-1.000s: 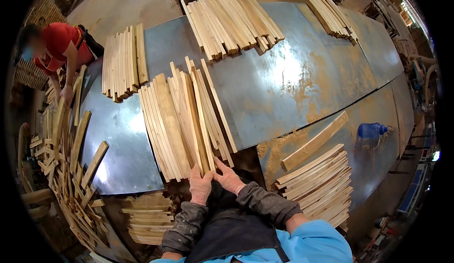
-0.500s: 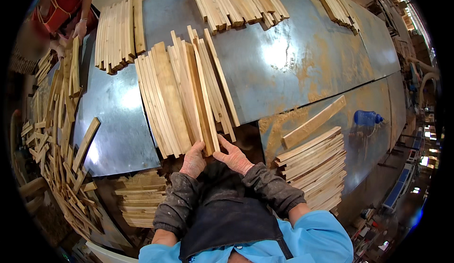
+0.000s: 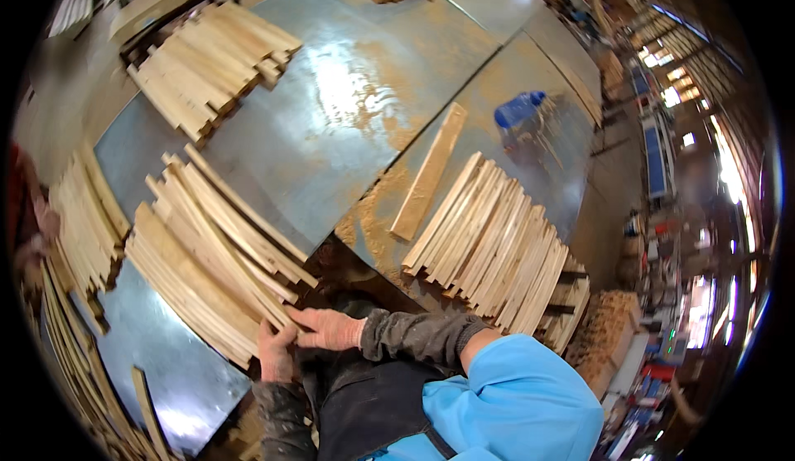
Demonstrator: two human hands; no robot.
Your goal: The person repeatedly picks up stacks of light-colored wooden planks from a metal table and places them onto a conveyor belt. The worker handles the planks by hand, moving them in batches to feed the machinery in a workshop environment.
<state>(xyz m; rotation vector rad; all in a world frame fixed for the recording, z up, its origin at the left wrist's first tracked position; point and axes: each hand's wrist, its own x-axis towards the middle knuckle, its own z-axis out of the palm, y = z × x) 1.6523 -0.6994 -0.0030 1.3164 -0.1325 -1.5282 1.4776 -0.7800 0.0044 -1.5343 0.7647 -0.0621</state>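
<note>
Both my hands wear pale pinkish work gloves and meet at the near end of a row of wooden strips (image 3: pixel 195 275) on the metal table. My left hand (image 3: pixel 277 353) is closed around the end of a wooden strip (image 3: pixel 240 270). Beside it, my right hand (image 3: pixel 330 328) pinches the same end from the right, its fingers almost touching the left hand. That strip lies lengthwise over the row, pointing away from me. One separate strip (image 3: pixel 244 204) lies along the row's right side.
A bundle of strips (image 3: pixel 489 246) sits at right, beside a loose sawdust-covered board (image 3: pixel 429 171) and a blue bottle (image 3: pixel 519 109). More bundles lie at the far left (image 3: pixel 211 63) and left edge (image 3: pixel 87 212). Another person's arm (image 3: pixel 37 212) shows there.
The view has swung to the right, so the table and stacks appear turned and shifted left. My hands have come closer together at the strip's near end.
</note>
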